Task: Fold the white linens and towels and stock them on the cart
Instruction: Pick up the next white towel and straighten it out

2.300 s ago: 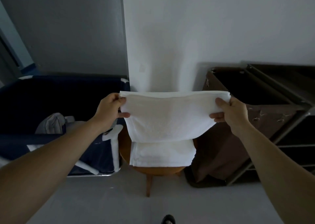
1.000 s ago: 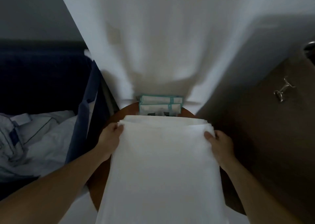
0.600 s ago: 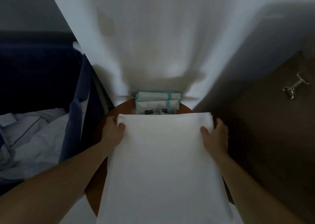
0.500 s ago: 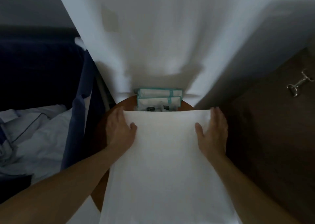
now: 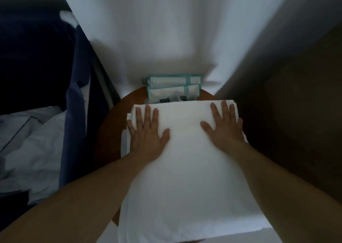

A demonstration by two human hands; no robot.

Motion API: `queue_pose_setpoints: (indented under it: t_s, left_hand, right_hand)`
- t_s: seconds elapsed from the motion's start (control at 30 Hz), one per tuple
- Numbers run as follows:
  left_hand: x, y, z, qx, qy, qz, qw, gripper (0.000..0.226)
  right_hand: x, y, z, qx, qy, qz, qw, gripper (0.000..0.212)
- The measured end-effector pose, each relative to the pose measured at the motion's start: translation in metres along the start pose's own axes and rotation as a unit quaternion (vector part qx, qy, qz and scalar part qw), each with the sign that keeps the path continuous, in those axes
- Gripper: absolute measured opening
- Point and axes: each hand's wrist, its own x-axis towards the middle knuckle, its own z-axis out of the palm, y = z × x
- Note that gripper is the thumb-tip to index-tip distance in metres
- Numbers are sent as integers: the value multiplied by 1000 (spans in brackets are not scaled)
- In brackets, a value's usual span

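Observation:
A folded white towel (image 5: 185,168) lies on a round wooden stool (image 5: 109,131), stacked over other white linen whose edges show at its left side. My left hand (image 5: 147,131) lies flat on the towel's far left part, fingers straight and spread. My right hand (image 5: 224,126) lies flat on its far right part in the same way. Both palms press down on the cloth. The towel's near end hangs over the stool's front edge.
Two teal-edged packets (image 5: 173,90) lie at the stool's back against the white wall (image 5: 166,30). A dark blue laundry bin (image 5: 74,104) with crumpled white linens (image 5: 31,146) stands at the left. A brown fabric bag (image 5: 296,113) fills the right.
My hands let go of the towel's far corners and moved inward onto its top, now lying flat with spread fingers. Before that the towel was lowered from the air onto the stool.

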Motion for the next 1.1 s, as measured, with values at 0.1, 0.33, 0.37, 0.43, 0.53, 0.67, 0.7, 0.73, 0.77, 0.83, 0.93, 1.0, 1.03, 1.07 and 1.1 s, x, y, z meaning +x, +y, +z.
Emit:
queue_pose_setpoints:
  t_s: [0.1, 0.33, 0.37, 0.43, 0.53, 0.67, 0.7, 0.73, 0.77, 0.83, 0.93, 1.0, 1.03, 1.07, 1.1]
  left_hand:
    - [-7, 2, -11, -7, -12, 6, 1000, 80]
    - [-112, 11, -16, -29, -103, 11, 994, 81]
    - [-126, 12, -16, -31, -112, 13, 993, 81]
    - [-148, 15, -13, -25, -108, 11, 994, 85]
    - [-177, 16, -4, -11, -95, 8, 995, 90]
    - [-189, 13, 17, 16, -67, 4, 998, 87]
    - [-188, 14, 22, 18, -57, 2, 998, 86]
    - [-186, 14, 27, 18, -48, 0, 999, 86]
    - [-185, 14, 31, 17, -40, -2, 999, 85]
    - [-182, 14, 37, 25, -32, -7, 999, 85]
    - [-186, 17, 34, 40, -34, -16, 998, 86]
    - [-194, 17, 30, 38, -25, -18, 999, 87]
    - [-200, 15, 29, 37, -17, -18, 999, 88]
    - [-207, 14, 29, 37, -10, -18, 999, 89]
    - [-215, 12, 32, 38, -8, -21, 999, 89]
  right_hand:
    - [-15, -4, -12, -9, -27, -5, 1000, 84]
    - [-131, 1, 3, -31, -70, -70, 995, 82]
    - [-142, 4, 3, -41, -72, -79, 993, 81]
    - [-161, 11, 4, -63, -62, -95, 991, 82]
    - [-186, 20, 8, -84, -41, -124, 988, 80]
    - [-200, 27, 27, -72, -40, -130, 988, 82]
    - [-197, 28, 33, -69, -36, -130, 989, 81]
    - [-194, 28, 39, -65, -29, -128, 989, 81]
    - [-190, 29, 43, -61, -22, -127, 990, 80]
    - [-185, 29, 49, -59, -14, -126, 990, 79]
    - [-188, 31, 44, -60, -20, -143, 988, 74]
    - [-197, 38, 34, -61, 4, -152, 987, 73]
    - [-203, 44, 31, -70, 33, -151, 985, 74]
    - [-210, 52, 30, -82, 57, -146, 984, 76]
    - [-216, 59, 31, -89, 62, -140, 984, 78]
